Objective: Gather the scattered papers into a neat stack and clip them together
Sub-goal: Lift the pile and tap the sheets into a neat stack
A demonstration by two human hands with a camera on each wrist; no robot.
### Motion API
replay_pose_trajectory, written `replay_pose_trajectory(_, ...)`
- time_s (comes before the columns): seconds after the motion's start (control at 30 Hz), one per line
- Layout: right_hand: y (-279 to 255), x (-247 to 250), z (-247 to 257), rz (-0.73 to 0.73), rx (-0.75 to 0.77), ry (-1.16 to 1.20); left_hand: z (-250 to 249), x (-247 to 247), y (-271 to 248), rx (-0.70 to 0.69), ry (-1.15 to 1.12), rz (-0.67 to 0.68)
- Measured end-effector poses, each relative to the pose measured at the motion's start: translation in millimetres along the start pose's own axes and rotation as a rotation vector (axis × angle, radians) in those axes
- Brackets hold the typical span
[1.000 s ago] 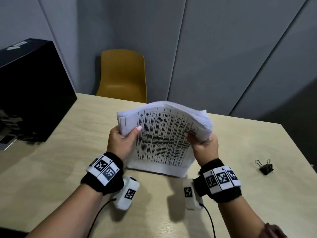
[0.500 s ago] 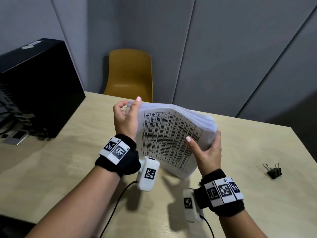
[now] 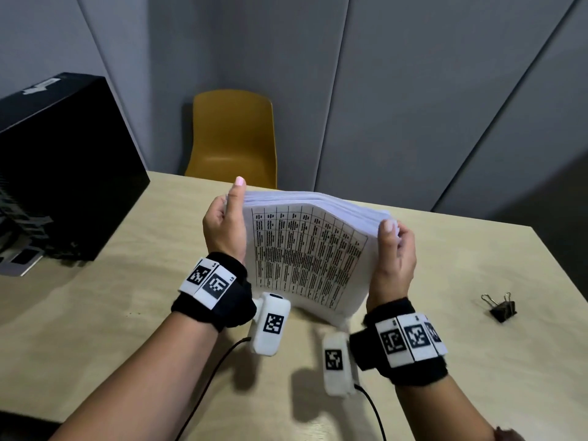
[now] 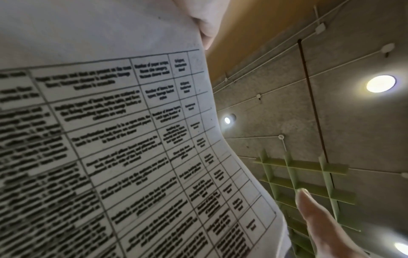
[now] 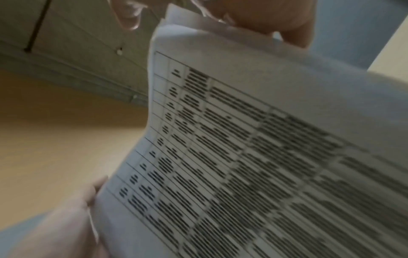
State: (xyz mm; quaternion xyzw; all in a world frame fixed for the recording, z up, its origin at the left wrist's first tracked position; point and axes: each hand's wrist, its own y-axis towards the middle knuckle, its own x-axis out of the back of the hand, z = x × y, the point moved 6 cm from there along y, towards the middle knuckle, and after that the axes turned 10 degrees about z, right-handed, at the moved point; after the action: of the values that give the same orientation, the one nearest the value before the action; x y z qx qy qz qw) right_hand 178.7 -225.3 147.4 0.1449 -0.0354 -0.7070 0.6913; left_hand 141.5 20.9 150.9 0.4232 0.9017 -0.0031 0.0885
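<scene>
L hand [image 3: 226, 229] & R hand [image 3: 394, 259] raised, fingers curled, gripping.

No word on the papers [image 3: 310, 259] could be read for certain. The front sheet bore a printed table of black text in ruled columns and rows; in the left wrist view [image 4: 123, 139] the lettering filled the left and centre of the frame but was blurred beyond reading, and in the right wrist view [image 5: 243, 157] it smeared into dark bars. Black-and-white square code markers stood on the wristbands [image 3: 211, 281] and on the white wrist units [image 3: 273, 324], lower centre of the head view. A white label [image 3: 39, 88] sat on top of the black box [image 3: 63, 173], upper left, its marks illegible.
</scene>
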Motion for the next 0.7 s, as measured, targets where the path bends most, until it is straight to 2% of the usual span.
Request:
replay_pose_trajectory(0.23,21.9,-2.0,-3.6,-0.207,-0.161,0.001,3.4,1.8,2.3,0.005,0.004,-0.044)
replay_pose_trajectory(0.47,20.7,-7.8,-1.6,-0.239,-0.135,0.003,11.2,-0.4,4.3,0.028,-0.026,-0.060)
replay_pose_trajectory(0.6,21.2,-13.4,-0.7,-0.157,-0.108,0.009,11.2,-2.2,6.5,0.022,-0.014,-0.045)
replay_pose_trajectory(0.7,21.0,-6.5,-3.2,-0.186,-0.109,-0.034,4.7,-3.0,2.7,-0.006,0.046,-0.056)
